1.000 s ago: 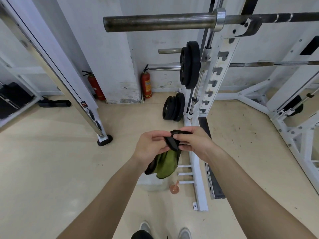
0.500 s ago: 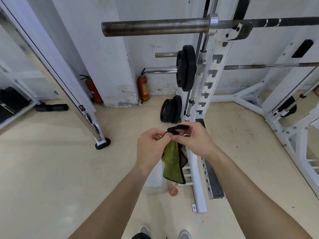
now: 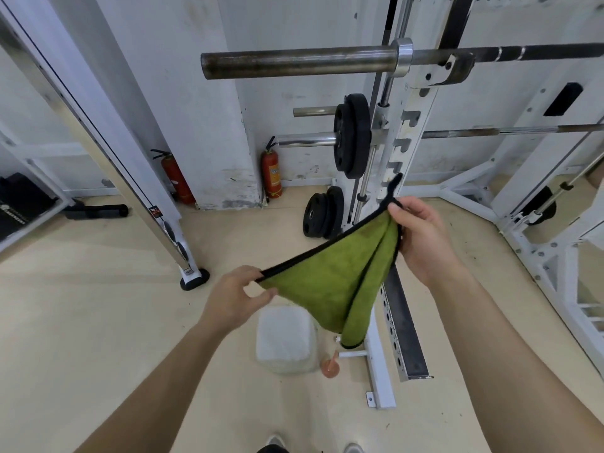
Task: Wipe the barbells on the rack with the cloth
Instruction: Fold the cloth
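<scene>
Far left a chrome post (image 3: pixel 98 152) slants down to a black foot on the floor (image 3: pixel 98 322), with a red extinguisher (image 3: pixel 175 178) behind it against the wall and a second one (image 3: pixel 272 173) by the pillar (image 3: pixel 196 103). Below my hands sit a white block (image 3: pixel 283 341) and a small orange cup (image 3: pixel 330 367). My left hand (image 3: pixel 233 300) pinches one corner of the cloth (image 3: pixel 330 282) between thumb and fingers; my right hand (image 3: pixel 421 237) is closed on the opposite corner, higher up. The cloth is green with a black hem, stretched taut along its top edge and sagging to a folded point below. The barbell (image 3: pixel 294 62) lies on the white rack (image 3: pixel 408 152) above, dull and dark on the sleeve, well apart from the cloth. Black plates (image 3: pixel 353 135) hang on a lower bar, and more (image 3: pixel 323 212) lean at the rack's base. Open floor lies to my left; rack frames crowd the right.
</scene>
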{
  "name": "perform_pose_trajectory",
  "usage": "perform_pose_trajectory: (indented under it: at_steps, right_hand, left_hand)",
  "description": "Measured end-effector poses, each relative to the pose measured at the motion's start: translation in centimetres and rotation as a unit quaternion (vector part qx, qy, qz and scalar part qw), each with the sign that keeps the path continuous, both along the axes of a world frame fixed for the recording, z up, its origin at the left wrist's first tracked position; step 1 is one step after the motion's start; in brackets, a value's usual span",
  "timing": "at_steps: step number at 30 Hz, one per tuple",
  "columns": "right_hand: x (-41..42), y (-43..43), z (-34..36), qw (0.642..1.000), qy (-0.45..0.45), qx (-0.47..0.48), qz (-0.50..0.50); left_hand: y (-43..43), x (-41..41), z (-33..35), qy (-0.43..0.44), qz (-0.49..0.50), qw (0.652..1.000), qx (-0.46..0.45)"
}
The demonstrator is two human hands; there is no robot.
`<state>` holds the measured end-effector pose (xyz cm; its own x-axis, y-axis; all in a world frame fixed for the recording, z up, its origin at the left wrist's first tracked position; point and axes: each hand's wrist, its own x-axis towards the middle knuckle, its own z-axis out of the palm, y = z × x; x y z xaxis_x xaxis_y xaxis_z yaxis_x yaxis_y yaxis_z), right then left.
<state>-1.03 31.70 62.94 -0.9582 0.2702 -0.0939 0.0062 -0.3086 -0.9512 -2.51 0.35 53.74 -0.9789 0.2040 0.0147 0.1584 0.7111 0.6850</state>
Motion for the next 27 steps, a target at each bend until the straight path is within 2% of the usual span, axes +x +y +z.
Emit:
perform_pose_trajectory:
  at_steps: [3, 6, 10, 13, 18, 20, 22, 24, 25, 27]
  right_hand:
    - [0.1, 1.3, -2.3, 0.995, -0.062, 0.008, -0.078]
    - [0.0, 1.0, -4.3, 0.981, -0.142, -0.023, -0.131]
    - [0.1, -2.1, -5.5, 0.961, -0.224, -0.063, -0.146]
    - [1.0, -7.0, -5.5, 0.978, -0.188, -0.067, -0.067]
    - [2.9, -10.1, -5.7, 0.997, -0.028, 0.060, 0.044]
    - [3.1, -9.3, -5.7, 0.990, 0.001, 0.093, 0.103]
    - [2.8, -8.8, -5.8, 0.987, 0.000, 0.106, 0.123]
    - [2.0, -8.5, -5.8, 0.991, 0.000, 0.073, 0.112]
    - [1.6, -8.3, -5.6, 0.992, 0.000, 0.038, 0.118]
    - [0.9, -7.9, -5.1, 0.987, -0.004, -0.039, 0.158]
  left_hand:
    - [-0.6, -0.7, 3.5, -0.035, 0.087, 0.984, 0.148]
    - [0.1, -1.3, 5.9, -0.062, 0.109, 0.971, 0.205]
    - [2.6, -1.3, 5.8, -0.157, 0.203, 0.913, 0.318]
    - [6.3, 0.4, 5.6, -0.190, 0.188, 0.898, 0.349]
    - [8.5, 2.1, 8.1, -0.254, 0.130, 0.874, 0.393]
    - [7.2, 2.1, 8.7, -0.260, 0.074, 0.882, 0.387]
    - [5.9, 2.4, 8.5, -0.202, 0.016, 0.922, 0.329]
    - [4.5, 2.4, 7.6, -0.079, 0.023, 0.968, 0.235]
    - [3.7, 2.3, 6.7, -0.036, 0.031, 0.980, 0.194]
    - [2.4, 2.0, 5.1, -0.051, 0.008, 0.988, 0.145]
